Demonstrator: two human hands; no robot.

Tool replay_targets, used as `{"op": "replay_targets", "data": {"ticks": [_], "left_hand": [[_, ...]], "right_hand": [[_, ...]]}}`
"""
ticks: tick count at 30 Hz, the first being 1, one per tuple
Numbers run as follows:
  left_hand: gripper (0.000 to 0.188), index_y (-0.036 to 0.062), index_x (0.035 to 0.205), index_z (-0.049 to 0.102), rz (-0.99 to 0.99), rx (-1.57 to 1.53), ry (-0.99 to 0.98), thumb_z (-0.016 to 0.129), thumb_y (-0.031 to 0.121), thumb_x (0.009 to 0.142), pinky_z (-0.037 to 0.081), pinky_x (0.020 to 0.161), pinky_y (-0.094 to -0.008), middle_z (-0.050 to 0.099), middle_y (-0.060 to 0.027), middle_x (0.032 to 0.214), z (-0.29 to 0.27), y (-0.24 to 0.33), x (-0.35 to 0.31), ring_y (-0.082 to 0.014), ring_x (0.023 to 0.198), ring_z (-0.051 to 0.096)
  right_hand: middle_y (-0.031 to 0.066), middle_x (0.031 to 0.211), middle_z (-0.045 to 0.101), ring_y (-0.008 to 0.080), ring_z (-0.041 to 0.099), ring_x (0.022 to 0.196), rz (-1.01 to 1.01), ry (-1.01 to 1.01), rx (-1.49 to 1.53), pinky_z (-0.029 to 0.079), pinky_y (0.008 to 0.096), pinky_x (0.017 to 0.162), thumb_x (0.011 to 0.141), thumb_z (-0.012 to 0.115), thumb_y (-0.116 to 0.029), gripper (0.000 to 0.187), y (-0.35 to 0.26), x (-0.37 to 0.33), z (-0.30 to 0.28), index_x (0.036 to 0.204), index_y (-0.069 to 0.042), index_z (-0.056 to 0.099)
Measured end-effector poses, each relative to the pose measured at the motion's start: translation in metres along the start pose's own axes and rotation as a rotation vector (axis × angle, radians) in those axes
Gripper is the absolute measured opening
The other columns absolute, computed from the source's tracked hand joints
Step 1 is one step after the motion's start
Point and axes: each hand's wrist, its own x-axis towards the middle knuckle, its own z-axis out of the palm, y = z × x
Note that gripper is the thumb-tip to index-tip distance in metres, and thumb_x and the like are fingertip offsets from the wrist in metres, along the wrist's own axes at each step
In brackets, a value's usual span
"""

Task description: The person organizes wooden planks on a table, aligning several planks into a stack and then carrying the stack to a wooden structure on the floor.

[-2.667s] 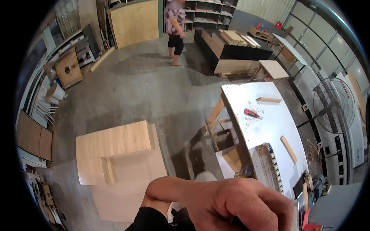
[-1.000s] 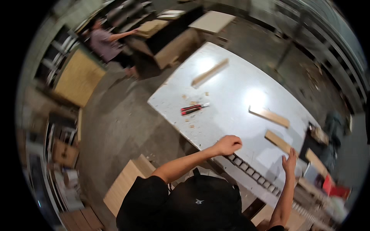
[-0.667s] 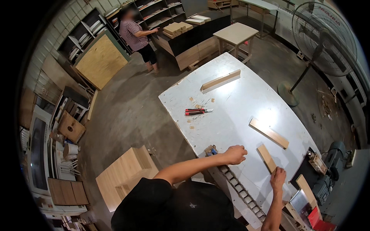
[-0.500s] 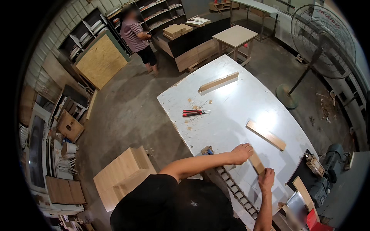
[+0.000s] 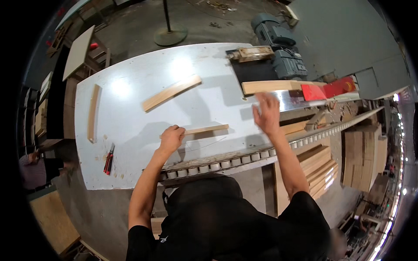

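Note:
My left hand (image 5: 172,138) is closed around the left end of a narrow wooden strip (image 5: 207,129) on the white tabletop (image 5: 130,130). My right hand (image 5: 267,112), slightly blurred, is raised with thumb and fingers apart and nothing in it. It is nearest to a wooden board (image 5: 278,86) lying along the machine bed beside a red guard (image 5: 328,89). A second wooden strip (image 5: 172,93) lies slanted beyond my left hand, and a third (image 5: 92,113) lies near the table's left end.
Red-and-black pliers (image 5: 109,160) lie among wood chips at the left. A roller track (image 5: 226,164) runs along the near table edge. A grey motor (image 5: 289,63) stands at the back right. Stacked boards (image 5: 315,167) are below right, and another person (image 5: 35,172) is at far left.
The view has swung to the right. My right hand has let go of the strip and moved off towards the machine, while my left hand now grips the strip's left end.

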Motion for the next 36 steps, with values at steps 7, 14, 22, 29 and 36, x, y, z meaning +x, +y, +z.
{"op": "replay_targets", "data": {"ticks": [7,14,22,29,36], "left_hand": [[0.011,0.0108,0.092,0.065,0.038,0.021,-0.059,0.06,0.012,0.083,0.048,0.073,-0.0463,0.061,-0.0109,0.084,-0.001,0.02,0.005,-0.0332,0.084,0.06],[0.074,0.0014,0.136,0.045,0.087,0.145,0.007,0.076,0.005,0.068,0.042,0.094,-0.0461,0.049,-0.0204,0.123,-0.02,0.024,-0.006,-0.0383,0.111,0.049],[0.088,0.0016,0.141,0.038,0.099,0.324,0.054,0.082,0.013,0.066,0.032,0.11,-0.0492,0.045,-0.0214,0.132,-0.031,0.043,0.011,-0.0396,0.124,0.042],[0.059,0.0013,0.119,0.054,0.018,0.24,-0.118,0.08,0.019,0.069,0.041,0.099,-0.0462,0.058,-0.0146,0.11,-0.007,0.018,0.004,-0.0341,0.109,0.053],[0.036,0.0025,0.101,0.056,0.124,0.219,-0.071,0.076,0.018,0.075,0.044,0.086,-0.0446,0.057,-0.0138,0.104,0.0,0.029,0.012,-0.0325,0.1,0.054]], "right_hand": [[0.0154,0.129,0.055,0.0371,0.048,0.123,0.069,-0.499,-0.28,0.034,0.0528,0.107,0.074,0.066,-0.006,0.06,0.135,0.025,0.003,0.132,-0.004,0.05],[0.0138,0.099,0.055,0.0368,0.058,0.095,-0.112,-0.476,0.226,0.049,0.0449,0.081,0.067,0.08,-0.011,0.048,-0.02,0.055,0.047,0.107,-0.007,0.054],[0.0146,0.095,0.06,0.0333,0.062,0.088,-0.152,-0.569,0.431,0.052,0.0441,0.076,0.077,0.068,-0.012,0.023,-0.121,0.018,0.138,0.095,-0.003,0.056],[0.0164,0.105,0.065,0.0336,0.061,0.099,-0.023,-0.247,0.418,0.043,0.0466,0.098,0.08,0.07,-0.022,0.038,-0.087,-0.033,0.108,0.112,-0.003,0.062],[0.0113,0.082,0.069,0.0179,0.064,0.071,0.917,-0.73,0.688,0.052,0.0316,0.066,0.079,0.077,-0.023,0.033,-0.033,-0.054,0.07,0.095,0.003,0.067]]}}
